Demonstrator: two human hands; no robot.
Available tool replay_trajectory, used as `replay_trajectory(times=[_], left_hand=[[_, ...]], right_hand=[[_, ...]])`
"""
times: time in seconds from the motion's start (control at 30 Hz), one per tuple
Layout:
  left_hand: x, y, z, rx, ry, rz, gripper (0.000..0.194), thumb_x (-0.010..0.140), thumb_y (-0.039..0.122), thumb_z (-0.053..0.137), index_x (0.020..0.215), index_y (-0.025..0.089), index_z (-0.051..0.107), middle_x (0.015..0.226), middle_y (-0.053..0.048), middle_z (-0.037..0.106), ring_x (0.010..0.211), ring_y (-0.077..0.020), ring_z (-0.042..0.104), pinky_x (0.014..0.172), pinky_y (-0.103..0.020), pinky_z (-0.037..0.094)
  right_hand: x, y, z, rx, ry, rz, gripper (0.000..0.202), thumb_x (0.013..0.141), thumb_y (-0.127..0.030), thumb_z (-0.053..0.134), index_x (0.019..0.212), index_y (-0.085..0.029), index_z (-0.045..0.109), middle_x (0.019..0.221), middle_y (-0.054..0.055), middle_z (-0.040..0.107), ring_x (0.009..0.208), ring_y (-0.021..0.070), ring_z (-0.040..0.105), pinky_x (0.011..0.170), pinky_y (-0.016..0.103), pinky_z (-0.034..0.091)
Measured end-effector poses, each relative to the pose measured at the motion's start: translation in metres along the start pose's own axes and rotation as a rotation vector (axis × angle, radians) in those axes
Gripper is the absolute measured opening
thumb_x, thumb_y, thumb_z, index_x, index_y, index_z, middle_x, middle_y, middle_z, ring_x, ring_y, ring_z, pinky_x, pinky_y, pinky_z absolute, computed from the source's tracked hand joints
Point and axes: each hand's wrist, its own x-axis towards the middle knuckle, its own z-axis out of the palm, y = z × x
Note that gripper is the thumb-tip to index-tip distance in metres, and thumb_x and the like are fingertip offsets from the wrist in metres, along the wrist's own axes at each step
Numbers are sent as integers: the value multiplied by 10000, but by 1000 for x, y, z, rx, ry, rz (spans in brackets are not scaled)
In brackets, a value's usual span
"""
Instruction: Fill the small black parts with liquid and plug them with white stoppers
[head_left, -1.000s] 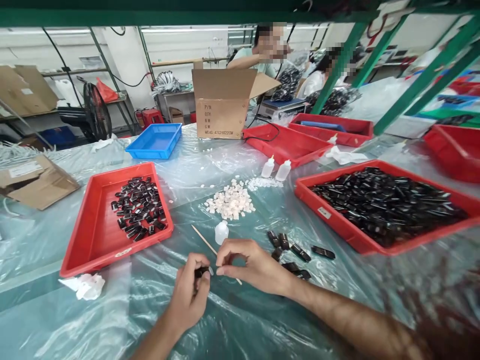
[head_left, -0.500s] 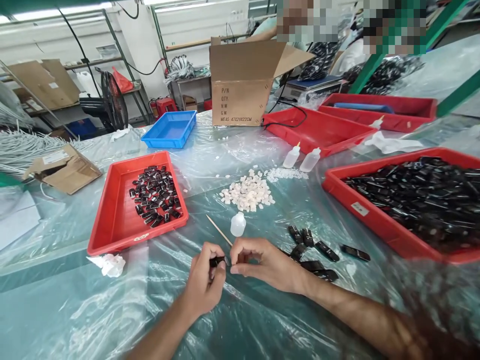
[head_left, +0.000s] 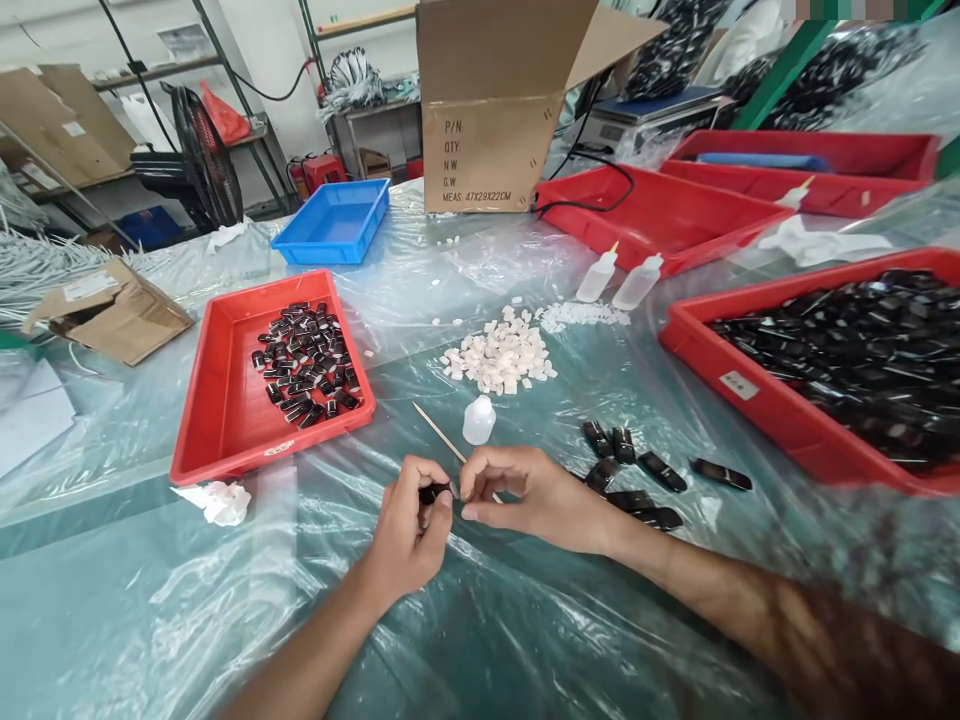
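My left hand (head_left: pixel 412 525) pinches a small black part (head_left: pixel 433 493) between thumb and fingers. Close to its right end, my right hand (head_left: pixel 525 497) has thumb and forefinger brought together; what lies between those fingertips is too small to make out. Behind the right fingers a thin wooden stick (head_left: pixel 437 430) rests on the plastic sheet, its tip pointing up and left. A small white bottle (head_left: pixel 478 420) stands just beyond my hands. Farther back is a heap of small white pieces (head_left: pixel 499 352). Several longer black parts (head_left: pixel 661 472) lie to the right of my right hand.
A red tray (head_left: pixel 202 400) with small black parts stands at left, crumpled tissue (head_left: pixel 223 503) before it. Another red tray (head_left: pixel 690 340), full of black parts, is at right. Two squeeze bottles (head_left: pixel 598 277), a blue tray (head_left: pixel 334 250) and a cardboard box (head_left: pixel 487 150) stand behind.
The camera view has tilted down a little, so the scene sits higher. Both hands keep nearly the same pose around the black part. The person behind the box has left the view.
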Motion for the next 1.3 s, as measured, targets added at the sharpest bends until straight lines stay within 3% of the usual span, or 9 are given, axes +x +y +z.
replay_trajectory(times=[0.23, 0.47, 0.67, 0.8, 1.0, 1.3], left_hand=[[0, 0, 0, -32, -2, 20, 209, 1068, 474, 519, 1036, 270, 488, 731, 70, 503, 574, -131, 414, 553, -270, 324], [0, 0, -1, -42, -19, -4, 164, 1054, 423, 543, 1043, 269, 485, 717, 82, 473, 558, -121, 387, 542, -264, 314], [0, 10, -1, -36, -62, -20, 129, 1035, 360, 554, 1049, 275, 458, 756, 83, 476, 548, -109, 378, 518, -246, 303], [-3, 9, -1, -48, -112, 13, 155, 1048, 390, 539, 1086, 285, 432, 826, 69, 486, 571, -110, 390, 506, -238, 304], [-9, 12, -6, -14, -170, 63, 185, 1031, 402, 565, 1079, 285, 431, 912, 26, 505, 684, -145, 491, 569, -261, 404], [-11, 23, -8, 74, -203, 55, 140, 964, 265, 569, 1038, 290, 453, 861, 17, 566, 645, -187, 494, 637, -347, 420]], right_hand=[[-1, 4, -3, -39, -13, -78, 139, 975, -346, 753, 960, -210, 730, 866, -10, 689, 744, 130, 625, 721, 268, 518], [3, 8, -6, 64, -29, -2, 248, 928, -431, 838, 910, -194, 767, 753, -12, 677, 678, 118, 584, 603, 232, 467], [5, 8, -6, 109, -25, -10, 247, 878, -423, 891, 900, -193, 803, 849, 3, 688, 679, 102, 570, 558, 219, 447], [4, 9, -6, 136, -59, 27, 252, 849, -405, 919, 893, -192, 792, 834, 0, 699, 670, 102, 588, 583, 218, 494], [3, 16, -5, 308, -187, 186, 315, 843, -430, 927, 913, -195, 729, 763, 12, 772, 704, 160, 741, 713, 298, 634], [4, 20, -9, 289, -237, 281, 247, 838, -414, 928, 874, -220, 780, 769, 33, 803, 741, 188, 799, 728, 317, 671]])
